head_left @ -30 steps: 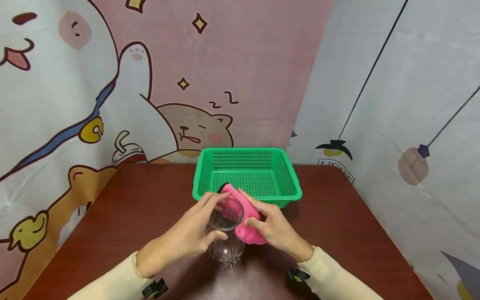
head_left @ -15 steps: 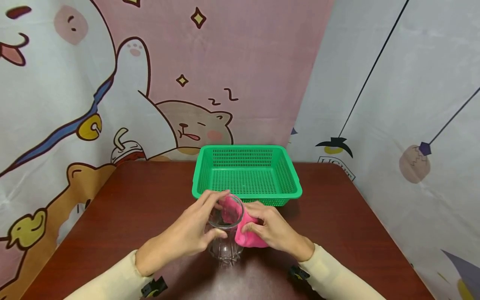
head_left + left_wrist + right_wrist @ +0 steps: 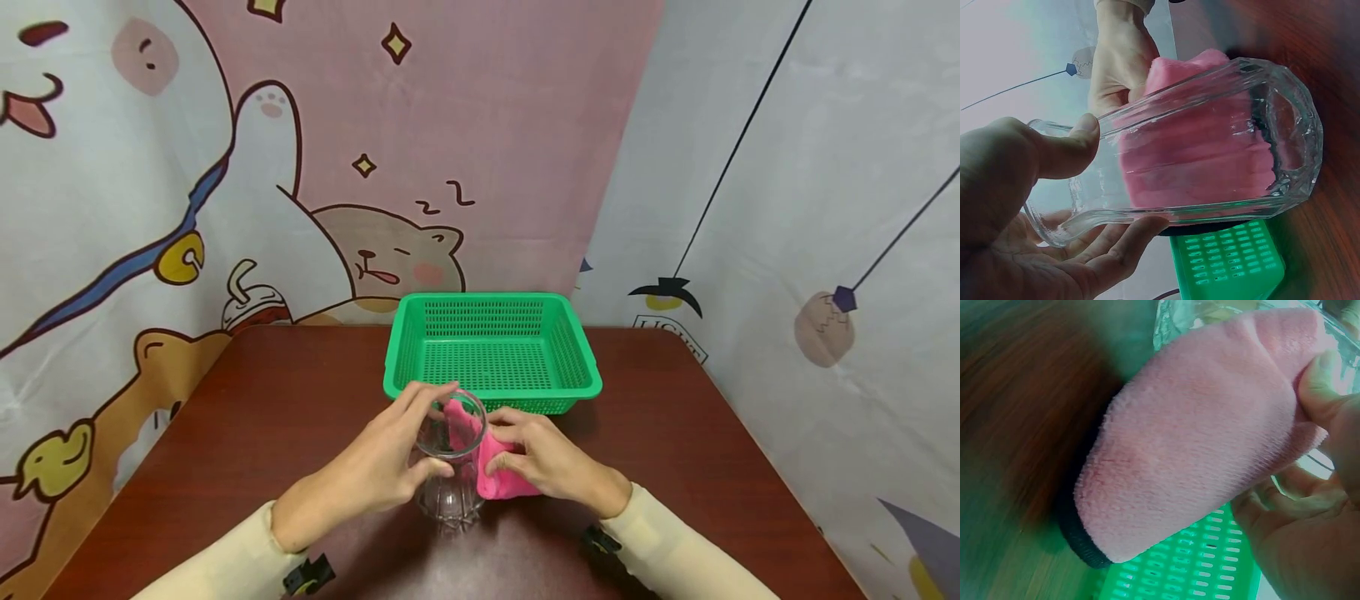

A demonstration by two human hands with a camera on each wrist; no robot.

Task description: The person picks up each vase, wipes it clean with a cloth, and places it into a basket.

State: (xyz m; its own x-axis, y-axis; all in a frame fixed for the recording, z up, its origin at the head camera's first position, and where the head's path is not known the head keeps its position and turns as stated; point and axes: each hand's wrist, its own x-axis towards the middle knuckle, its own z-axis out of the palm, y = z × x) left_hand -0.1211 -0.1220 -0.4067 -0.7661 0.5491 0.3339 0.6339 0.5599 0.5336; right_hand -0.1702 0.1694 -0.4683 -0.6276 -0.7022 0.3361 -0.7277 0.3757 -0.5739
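Note:
My left hand (image 3: 378, 462) grips a clear glass vase (image 3: 450, 504) near its rim, with the thumb on the near side and the fingers round the far side. Held in my right hand (image 3: 555, 467), a pink fleecy cloth (image 3: 513, 482) lies against the vase's right and far outer side. Through the glass in the left wrist view, the cloth (image 3: 1185, 69) spreads over much of the vase wall (image 3: 1300, 125). The right wrist view shows my thumb (image 3: 1321, 387) pinching the cloth, whose dark trim (image 3: 1082, 540) hangs at the lower end.
Just beyond the hands, a green plastic basket (image 3: 491, 393) with slotted walls stands on the dark red-brown table (image 3: 300, 392). A cartoon-printed fabric backdrop (image 3: 525, 167) rises behind the table and along its sides.
The right hand has moved slightly down with the cloth, and its fingers have curled in more. The cloth's dark trim has dropped out of the head view. The left hand stays on the vase.

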